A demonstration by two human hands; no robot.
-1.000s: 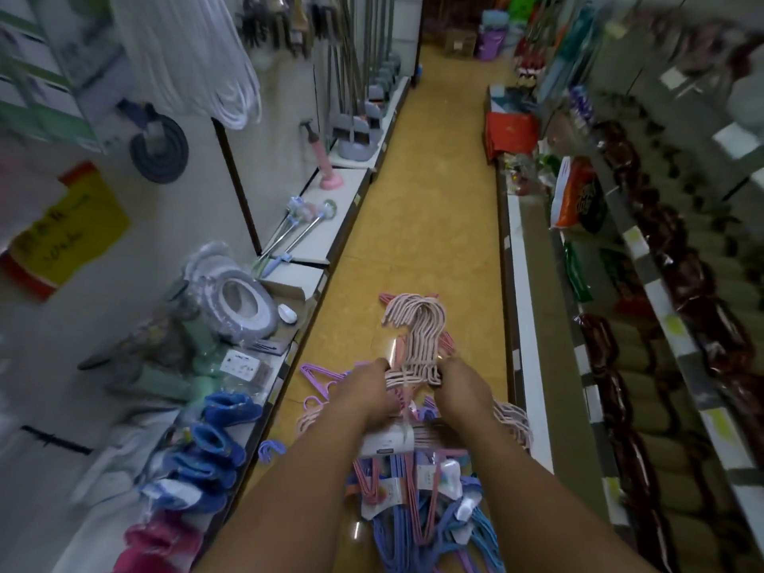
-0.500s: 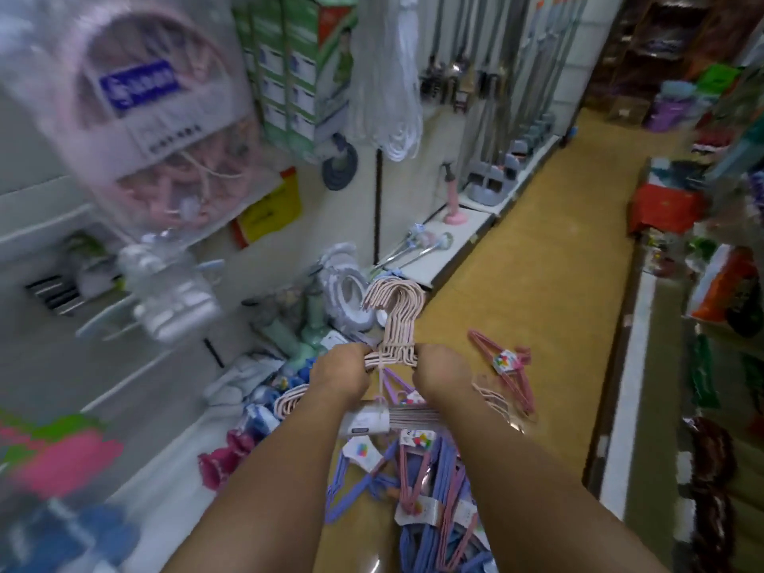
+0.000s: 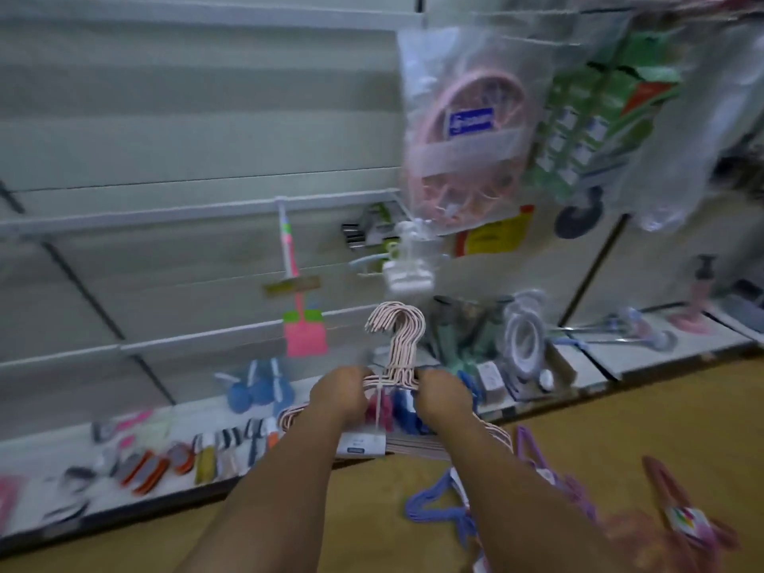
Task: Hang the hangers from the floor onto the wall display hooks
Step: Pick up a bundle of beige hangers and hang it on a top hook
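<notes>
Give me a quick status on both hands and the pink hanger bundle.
Left hand and right hand both grip pink hanger bundle, hooks up, facing wall panel. Not hung yet. Bagged pink rack hangs above right.

Motion blur smears the wall goods; the pink hanger bundle (image 3: 397,349) hides both hands' fingers.

— What sort of place is this?
— A shop selling household goods. See the slatted wall panel (image 3: 165,150): bagged goods (image 3: 467,130) hang from its upper right, still in their wrapping.
— And below it?
— A low shelf (image 3: 136,481) runs along its foot, with small wares laid in rows. Labelled hangers (image 3: 682,527) lie on the floor (image 3: 330,527) before it.
</notes>
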